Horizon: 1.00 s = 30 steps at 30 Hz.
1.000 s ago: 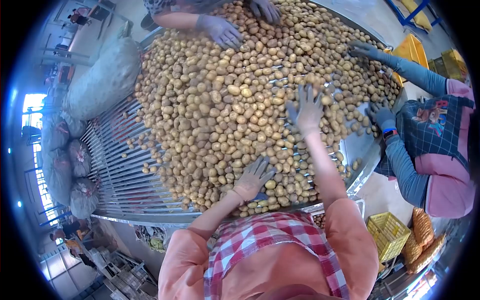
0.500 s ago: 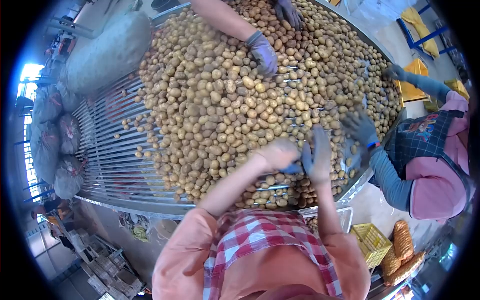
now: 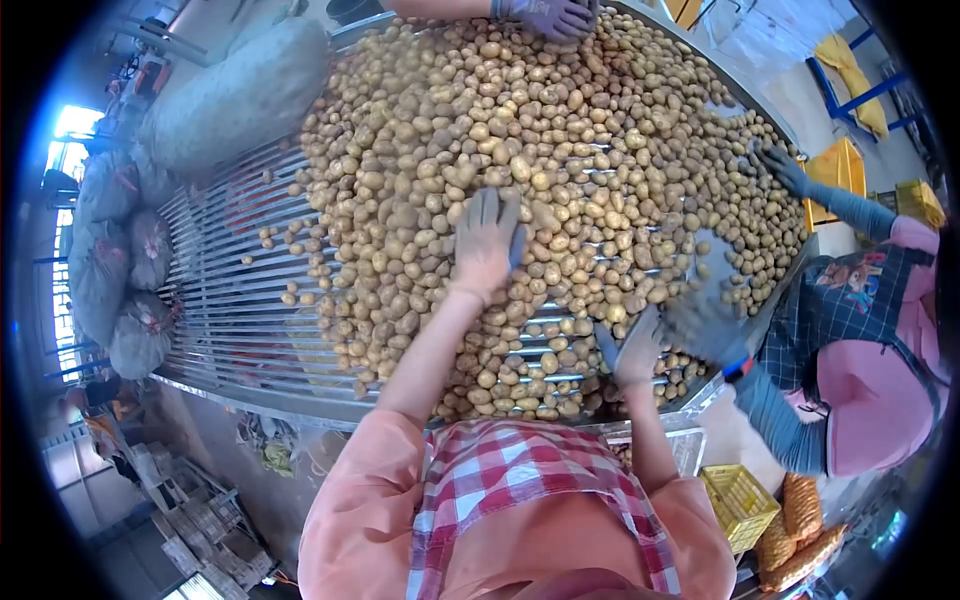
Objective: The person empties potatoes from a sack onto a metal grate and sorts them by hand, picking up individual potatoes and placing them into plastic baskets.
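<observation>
Potatoes [image 3: 400,215] lie heaped across a slatted metal sorting table [image 3: 235,270]. My left hand [image 3: 487,245], gloved over the fingers, rests on the middle of the heap with its fingers stretched forward. Some potatoes under that palm are hidden. Closer to the table's front edge, my right hand [image 3: 633,352] is also gloved, its thumb apart from the fingers, beside loose potatoes at the right. No potato shows within its grasp. Bare slats show between the potatoes just left of this hand.
A co-worker at the right has one blurred gloved hand [image 3: 705,325] near my right hand and another [image 3: 780,170] at the far edge. A third gloved hand [image 3: 555,15] works at the top. A large sack [image 3: 235,100] lies at the left; a yellow crate [image 3: 740,505] stands below right.
My left hand has moved away from my right, forward and left onto the heap. The far co-worker's gloved hand has drawn back toward the top. My right hand is slightly lower.
</observation>
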Available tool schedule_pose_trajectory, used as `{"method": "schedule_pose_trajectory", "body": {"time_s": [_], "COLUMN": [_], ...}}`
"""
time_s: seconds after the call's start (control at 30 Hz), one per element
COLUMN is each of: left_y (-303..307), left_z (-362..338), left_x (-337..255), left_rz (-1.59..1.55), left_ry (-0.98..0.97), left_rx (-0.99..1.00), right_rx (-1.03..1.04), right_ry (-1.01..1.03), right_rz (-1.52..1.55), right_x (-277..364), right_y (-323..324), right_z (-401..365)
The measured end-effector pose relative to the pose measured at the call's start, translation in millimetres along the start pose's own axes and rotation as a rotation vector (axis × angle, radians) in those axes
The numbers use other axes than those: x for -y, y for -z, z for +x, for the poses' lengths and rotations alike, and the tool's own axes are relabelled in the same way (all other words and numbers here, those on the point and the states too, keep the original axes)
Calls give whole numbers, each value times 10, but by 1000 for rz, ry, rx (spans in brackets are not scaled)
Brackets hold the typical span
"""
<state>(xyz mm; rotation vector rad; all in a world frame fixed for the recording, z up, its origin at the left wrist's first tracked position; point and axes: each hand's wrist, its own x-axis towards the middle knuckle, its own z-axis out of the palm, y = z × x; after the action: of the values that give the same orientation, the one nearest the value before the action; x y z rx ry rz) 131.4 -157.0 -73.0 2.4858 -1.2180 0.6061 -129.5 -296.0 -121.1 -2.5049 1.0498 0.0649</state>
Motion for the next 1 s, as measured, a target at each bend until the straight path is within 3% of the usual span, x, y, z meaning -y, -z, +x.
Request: {"method": "schedule_pose_trajectory", "body": {"time_s": [0.03, 0.07, 0.1, 0.13, 0.2, 0.27, 0.33, 0.4, 0.47, 0.53, 0.57, 0.67, 0.7, 0.77, 0.8, 0.87, 0.93, 1.0], "left_y": [-26, 177, 145, 262, 262, 81, 234, 267, 236, 113, 301, 605, 792, 896, 889, 528, 464, 509], "left_z": [-170, -157, -318, -416, -786, -1174, -1202, -1172, -1213, -1290, -1135, -594, -377, -174, -122, -302, -353, -455], "left_x": [-100, -210, -344, -471, -710, -932, -1074, -1074, -1003, -825, -770, -150, 69, 578, 768, 993, 835, 645], "left_rz": [-131, -200, -118, -202, -299, -383, -411, -560, -705, -745, -789, -584, -496, -253, -158, 29, -34, 62], "left_ry": [71, 103, -33, 10, -73, -154, -129, -32, 78, -155, -61, -38, 121, 201, 275, 230, 207, 93], "left_rx": [61, 466, 165, 393, 291, 561, 499, 581, 669, 635, 523, 477, 415, 281, 220, 176, 315, 368], "right_rx": [-2, 161, 324, 609, 604, 277, 98, 122, -121, -12, -10, -144, -69, 127, -64, -107, -68, -65], "right_ry": [7, -27, -61, -145, -89, 243, 631, 773, 985, 955, 966, 910, 847, 746, 777, 909, 806, 865], "right_rz": [-10, -137, -265, -269, -342, -225, -43, -60, -31, -225, -216, -226, -150, -25, 95, 62, 160, 166], "right_x": [39, 93, 183, 356, 759, 1082, 1572, 2186, 2729, 3148, 3195, 3205, 3136, 2909, 2666, 2283, 1956, 1595], "right_y": [133, 283, 467, 751, 999, 965, 894, 776, 497, 156, 26, -156, -70, -43, -224, -137, -64, -41], "right_z": [153, 292, 465, 720, 1006, 1197, 1465, 1697, 1902, 2158, 2215, 2187, 2099, 2021, 1962, 1779, 1431, 1098]}}
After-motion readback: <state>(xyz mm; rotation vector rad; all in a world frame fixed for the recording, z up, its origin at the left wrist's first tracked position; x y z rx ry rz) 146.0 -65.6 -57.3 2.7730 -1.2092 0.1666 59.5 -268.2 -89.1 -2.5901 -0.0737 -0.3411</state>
